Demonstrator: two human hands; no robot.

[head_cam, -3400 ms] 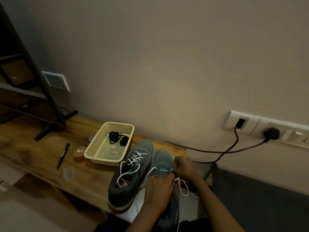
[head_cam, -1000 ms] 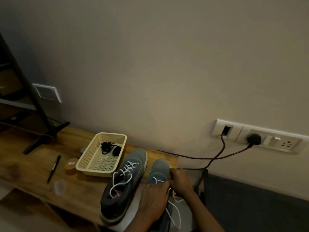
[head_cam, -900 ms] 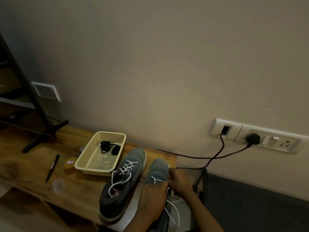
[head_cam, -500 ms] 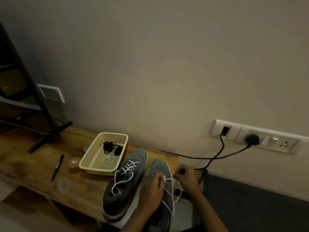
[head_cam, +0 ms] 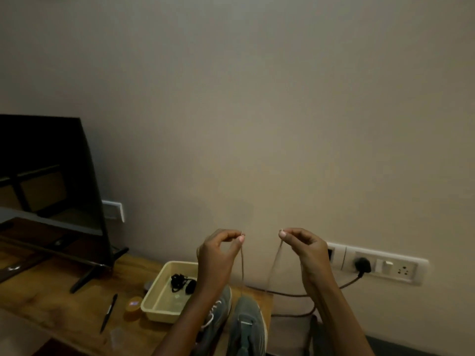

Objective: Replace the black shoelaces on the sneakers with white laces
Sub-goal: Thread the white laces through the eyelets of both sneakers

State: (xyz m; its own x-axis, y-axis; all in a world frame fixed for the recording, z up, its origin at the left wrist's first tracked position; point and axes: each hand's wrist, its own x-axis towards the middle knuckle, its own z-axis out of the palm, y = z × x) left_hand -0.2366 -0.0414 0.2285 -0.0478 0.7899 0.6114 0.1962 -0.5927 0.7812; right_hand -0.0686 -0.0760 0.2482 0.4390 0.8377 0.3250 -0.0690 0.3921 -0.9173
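The person holds both hands raised in front of the wall, above the right end of the long wooden bench (head_cam: pixel 51 301). The left hand (head_cam: pixel 216 255) pinches one end of the thin white lace (head_cam: pixel 242 265) between the thumb and the fingers (head_cam: pixel 231 233). The right hand (head_cam: pixel 304 249) pinches the other end in the same way. The two strands run down, pulled straight, to the right grey-blue fabric sneaker (head_cam: pixel 248 327). It lies at the right end of the bench, near the front edge, and a short white bar crosses its lowest eyelets.

I think the step is to make both ends equal before the crossing begins. To do it well, the two tips should come to the same height. The pull should be gentle and even, so that the shoe does not lift and the bar lies flat without a twist.

I count two sneakers, side by side; the left grey-blue sneaker (head_cam: pixel 223 303) already carries white lacing. There is one cream plastic basket (head_cam: pixel 159 314) just left of them. Inside it lies one tangle of black laces (head_cam: pixel 181 281); how many laces I cannot tell. One black pen (head_cam: pixel 109 313) and one small orange round box (head_cam: pixel 132 305) lie toward the front edge. One dark flat television (head_cam: pixel 46 181) stands at the left end.
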